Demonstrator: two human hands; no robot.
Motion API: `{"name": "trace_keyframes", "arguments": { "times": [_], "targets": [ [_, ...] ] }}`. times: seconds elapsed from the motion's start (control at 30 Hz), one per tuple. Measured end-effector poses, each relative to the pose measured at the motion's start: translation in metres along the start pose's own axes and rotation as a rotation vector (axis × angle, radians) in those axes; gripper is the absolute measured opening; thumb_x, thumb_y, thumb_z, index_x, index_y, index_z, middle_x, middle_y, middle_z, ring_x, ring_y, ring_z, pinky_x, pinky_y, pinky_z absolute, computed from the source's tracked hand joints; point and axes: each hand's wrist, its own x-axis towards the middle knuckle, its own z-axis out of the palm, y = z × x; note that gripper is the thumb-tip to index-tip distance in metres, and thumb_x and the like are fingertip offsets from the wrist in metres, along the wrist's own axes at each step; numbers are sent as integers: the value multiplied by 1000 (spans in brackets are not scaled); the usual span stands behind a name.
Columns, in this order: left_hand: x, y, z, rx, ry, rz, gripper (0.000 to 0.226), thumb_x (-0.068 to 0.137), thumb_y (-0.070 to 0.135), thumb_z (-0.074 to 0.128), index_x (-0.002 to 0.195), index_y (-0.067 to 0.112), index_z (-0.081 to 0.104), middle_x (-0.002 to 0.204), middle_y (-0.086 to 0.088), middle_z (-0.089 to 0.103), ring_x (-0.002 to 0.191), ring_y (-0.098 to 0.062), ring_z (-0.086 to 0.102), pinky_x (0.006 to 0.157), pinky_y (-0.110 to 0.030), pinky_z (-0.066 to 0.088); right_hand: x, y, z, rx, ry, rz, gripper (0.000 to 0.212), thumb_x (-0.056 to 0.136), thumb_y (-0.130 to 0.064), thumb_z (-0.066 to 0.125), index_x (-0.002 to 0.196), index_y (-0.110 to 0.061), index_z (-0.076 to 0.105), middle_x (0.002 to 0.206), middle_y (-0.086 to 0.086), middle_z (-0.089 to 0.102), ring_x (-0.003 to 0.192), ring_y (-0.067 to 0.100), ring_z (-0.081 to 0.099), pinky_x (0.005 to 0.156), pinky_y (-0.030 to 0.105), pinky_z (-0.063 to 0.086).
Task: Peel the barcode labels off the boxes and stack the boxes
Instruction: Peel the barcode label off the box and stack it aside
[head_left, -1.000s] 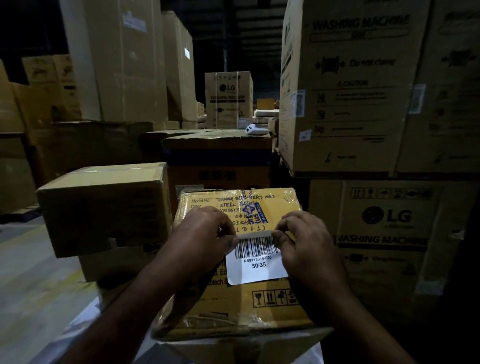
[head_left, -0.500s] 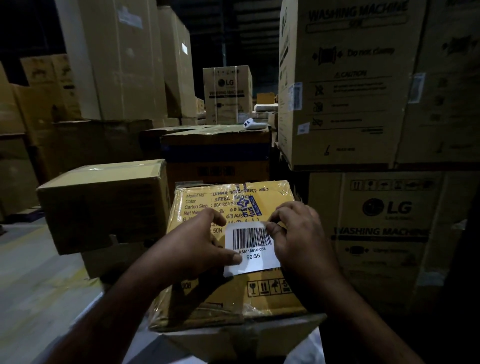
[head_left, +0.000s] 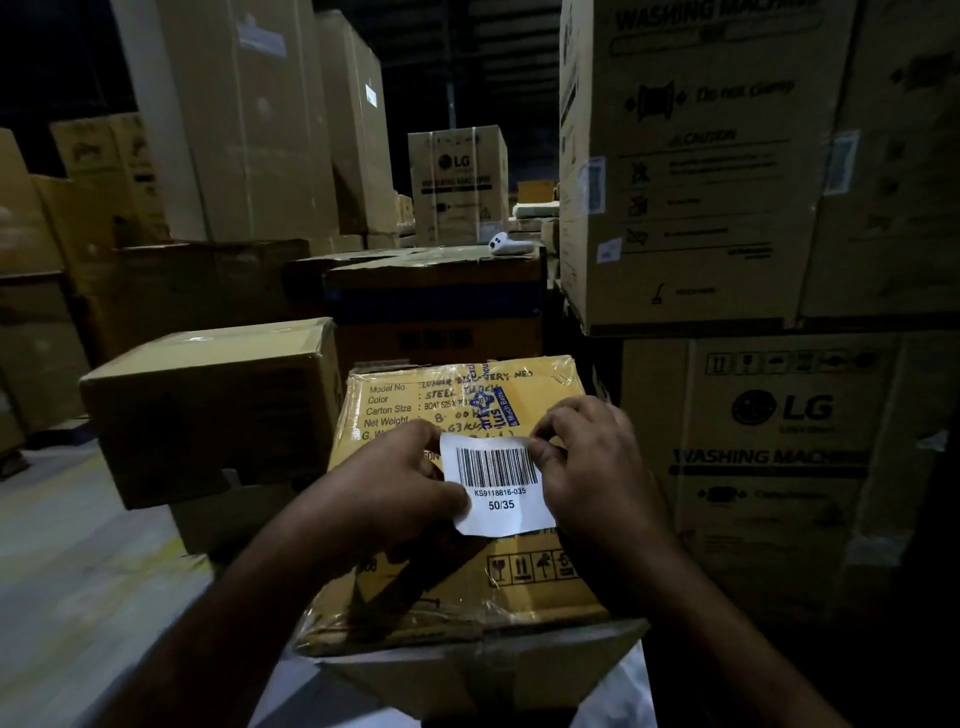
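The barcode label (head_left: 497, 486) sits over the top face of the yellow box (head_left: 519, 597), with the left hand (head_left: 387, 486) pinching its left edge and the right hand (head_left: 589, 467) pinching its upper right corner.

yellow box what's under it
The yellow box sits on a plain brown carton; only that carton's near top edge and taped front show. The rest of its top is covered by the yellow box, and its base is out of view.
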Motion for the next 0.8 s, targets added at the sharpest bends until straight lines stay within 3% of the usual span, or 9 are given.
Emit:
{"name": "trace_keyframes", "arguments": {
  "times": [0.17,0.3,0.4,0.53,0.63,0.8],
  "targets": [
    [3,7,2,-31,9,1,32,89,9,66,119,13,55,93,-7,73,55,-6,68,45,-17,47,3,4,0,12,13,-1,9,92,-32,60,95,-24,63,107,-13,50,105,5,36,82,28,36],
    [5,9,1,1,-21,47,17,89,20,67,106,13,69,93,-4,77,77,-12,74,60,-24,55,3,6,-1,59,15,6,9,92,-33,61,91,-24,61,106,-12,52,106,7,40,83,33,43],
    [5,13,-4,27,-44,71,17,89,18,67,103,10,70,93,-5,77,83,-17,74,70,-30,60,3,5,-2,89,22,6,7,92,-32,60,89,-26,59,102,-14,51,102,5,39,80,32,41],
    [5,23,-2,118,-67,101,18,90,22,65,103,10,69,91,-4,76,68,-12,67,55,-21,50,3,9,-2,122,36,0,6,91,-28,61,89,-22,60,99,-12,55,101,7,43,76,30,39],
    [5,31,-4,118,-51,117,18,92,22,63,105,9,66,91,-7,74,73,-17,65,60,-24,49,1,13,-3,208,48,42,6,91,-28,60,88,-23,60,94,-12,56,99,9,48,76,31,48],
    [11,44,-38,-70,-23,240,20,88,23,61,102,10,65,94,-8,72,77,-21,65,67,-30,51,3,19,-8,275,21,51,12,92,-36,55,88,-26,59,91,-15,54,93,7,50,69,26,40]
  ]
}}
